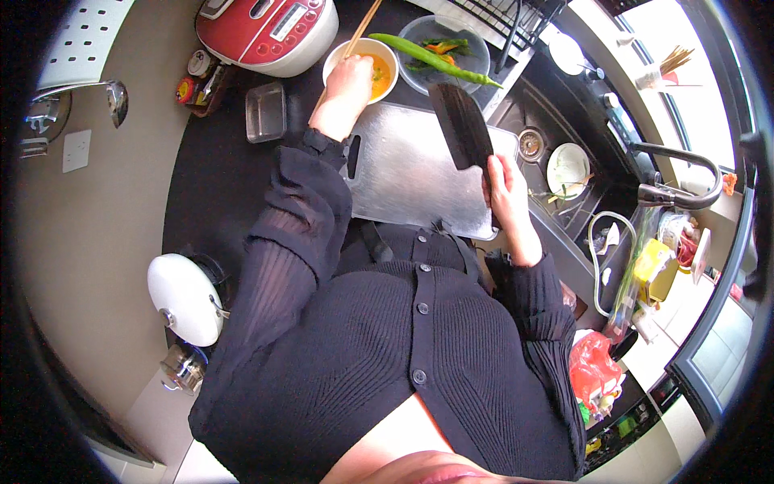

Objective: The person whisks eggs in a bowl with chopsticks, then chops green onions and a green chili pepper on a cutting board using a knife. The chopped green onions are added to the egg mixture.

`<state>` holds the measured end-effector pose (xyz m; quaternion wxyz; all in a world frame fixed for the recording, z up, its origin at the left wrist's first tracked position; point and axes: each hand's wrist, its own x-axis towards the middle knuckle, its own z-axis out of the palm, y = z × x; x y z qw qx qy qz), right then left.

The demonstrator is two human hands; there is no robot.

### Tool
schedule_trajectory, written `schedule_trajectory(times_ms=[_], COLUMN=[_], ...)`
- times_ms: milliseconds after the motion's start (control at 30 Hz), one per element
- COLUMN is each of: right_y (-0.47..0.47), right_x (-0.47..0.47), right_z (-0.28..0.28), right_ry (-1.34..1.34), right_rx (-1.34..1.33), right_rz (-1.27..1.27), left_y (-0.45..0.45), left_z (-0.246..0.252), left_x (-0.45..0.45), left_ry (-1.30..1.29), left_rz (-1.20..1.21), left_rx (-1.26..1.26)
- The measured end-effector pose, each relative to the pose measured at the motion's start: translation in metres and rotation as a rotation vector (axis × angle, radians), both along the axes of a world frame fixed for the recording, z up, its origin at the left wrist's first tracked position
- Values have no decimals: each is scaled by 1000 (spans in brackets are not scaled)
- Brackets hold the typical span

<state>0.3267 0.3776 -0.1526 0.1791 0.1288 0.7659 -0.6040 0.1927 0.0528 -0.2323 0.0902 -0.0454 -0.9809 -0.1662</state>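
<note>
My right hand point(508, 190) grips the handle of a broad, dark-bladed kitchen knife point(462, 127). Its blade points away from me, over the right part of a metal cutting board point(399, 163). My left hand point(349, 81) is at a white bowl point(393, 77) of orange-yellow liquid with green bits, which looks like beaten egg. The left fingers curl over the bowl's left side, and what they hold is hidden. Wooden chopsticks point(364, 25) slant across the bowl and pass beneath that hand. A long green pepper point(429, 57) rests across a clear bowl point(417, 81) holding cut vegetables point(446, 47).
Left of the board lies a small rectangular metal tray point(266, 115); a red-and-white rice cooker point(272, 36) stands behind it. At right, the sink point(544, 115) holds a white dish point(568, 169) with scraps, under a faucet point(677, 196). A white pot lid point(181, 299) is at left.
</note>
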Motion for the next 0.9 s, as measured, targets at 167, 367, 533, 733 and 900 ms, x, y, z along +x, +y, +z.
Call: schedule_trajectory(times_ms=[167,367,533,733,900], right_y=[47,70,82,91,98], right_x=[37,56,58,56,57], right_z=[-5,-11,-14,-18,-21], right_ry=[48,64,64,49,79], right_rx=[279,262,225,227,232], right_rz=[126,85,45,19,20], left_y=[-6,8,16,44,99], left_z=[-22,-3,19,39,23], left_x=[-1,-13,-16,-20,-40], left_ry=[-237,-314,-342,-247,89], left_rz=[-46,36,71,175,-282], left_rx=[152,-117,-63,41,-212])
